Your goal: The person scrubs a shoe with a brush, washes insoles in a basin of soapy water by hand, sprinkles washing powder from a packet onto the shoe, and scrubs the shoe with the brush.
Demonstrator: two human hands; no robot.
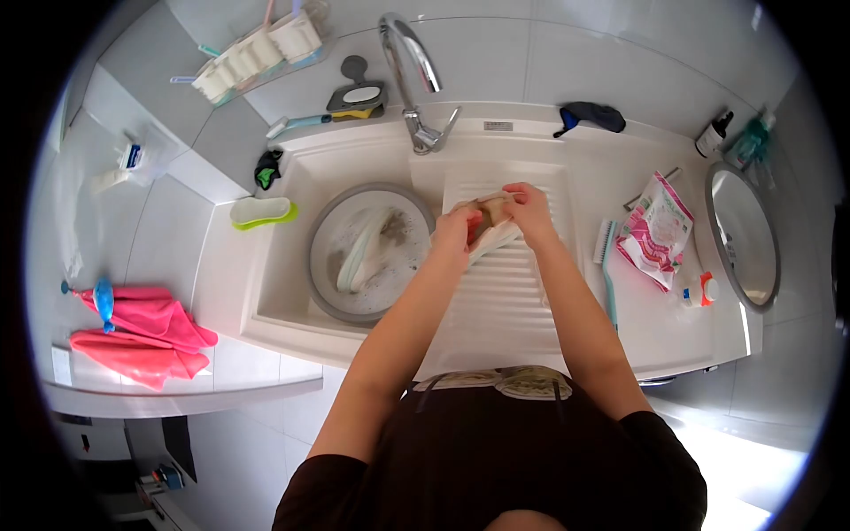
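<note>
Over the ribbed washboard point(496, 310) of the sink, both my hands are closed on a pale shoe point(503, 234) with a tan inside. My left hand point(456, 232) pinches its near left edge, and my right hand point(529, 212) grips the far right edge. Part of the shoe is hidden behind my fingers. Just left of my left hand, a grey-rimmed round basin point(316, 232) stands in the sink bowl. In its cloudy, sudsy water lies another pale shoe point(359, 252) with a light green edge.
A chrome faucet point(412, 66) rises behind the washboard. To the right are a long-handled brush point(608, 274), a pink-and-white bag point(657, 232), an orange-capped bottle point(699, 290) and an upright basin point(748, 234). A white-and-green brush point(262, 212) sits on the left rim, near pink cloths point(146, 332).
</note>
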